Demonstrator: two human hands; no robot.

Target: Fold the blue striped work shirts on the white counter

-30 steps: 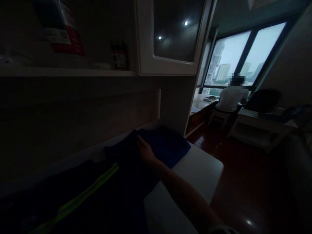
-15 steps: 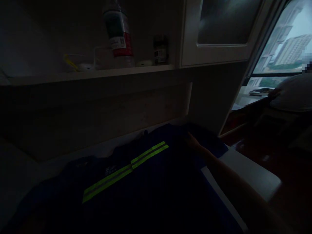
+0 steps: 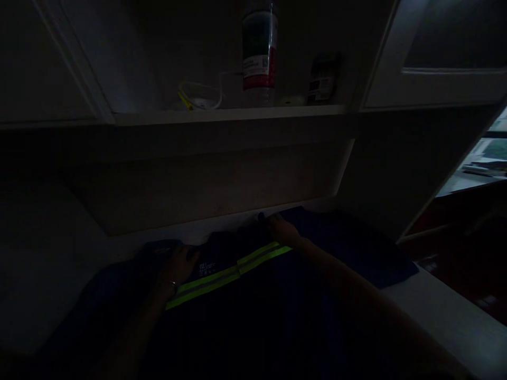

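Note:
A dark blue work jacket (image 3: 253,316) with a yellow-green reflective stripe across its chest lies spread out on a white tabletop. White lettering shows just above the stripe. My left hand (image 3: 180,266), with a band at the wrist, is on the cloth left of the lettering, its fingers bent into the fabric. Up at the collar, my right hand (image 3: 283,231) is closed on the jacket's upper edge. Deep shadow hides the fingertips of both hands and most folds.
Above the table runs a shelf (image 3: 229,115) carrying a clear bottle (image 3: 259,63) with a red and dark label, a dark jar (image 3: 322,79) and a yellow-and-white looped item (image 3: 198,100). The white tabletop (image 3: 455,311) shows at right. A window (image 3: 495,150) is at the far right.
The view has swung right. My right hand has moved left along the jacket from its shoulder to the collar. My left hand has come onto the cloth beside the lettering.

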